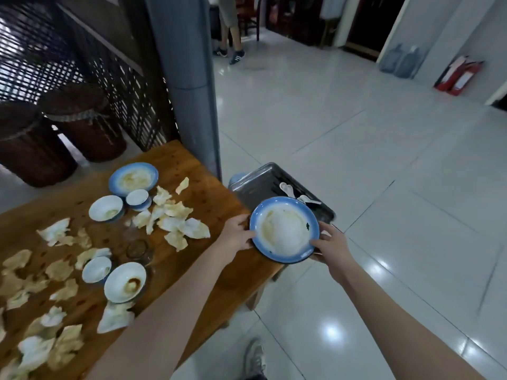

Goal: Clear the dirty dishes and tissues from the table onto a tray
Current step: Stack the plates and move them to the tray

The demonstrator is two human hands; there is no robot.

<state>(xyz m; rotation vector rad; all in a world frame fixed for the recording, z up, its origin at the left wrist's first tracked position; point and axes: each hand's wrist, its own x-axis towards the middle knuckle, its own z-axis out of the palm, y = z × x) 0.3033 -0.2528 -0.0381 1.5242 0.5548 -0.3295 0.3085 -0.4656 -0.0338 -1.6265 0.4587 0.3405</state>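
Note:
Both hands hold a dirty blue-rimmed plate (284, 229) in the air past the table's right edge, just in front of the metal tray (258, 185). My left hand (237, 235) grips its left rim; my right hand (333, 248) grips its right rim. White spoons (288, 189) lie in the tray. On the wooden table (203, 198) remain another blue-rimmed plate (133, 179), several small white bowls (105, 208) and many crumpled stained tissues (178, 218).
A grey pillar (186, 78) stands behind the table's far corner, next to a dark lattice screen and two wicker baskets (82, 122). A clear glass (137, 249) sits mid-table. Another person's legs (230, 37) are far back on the tiled floor. My shoe (255, 357) shows below.

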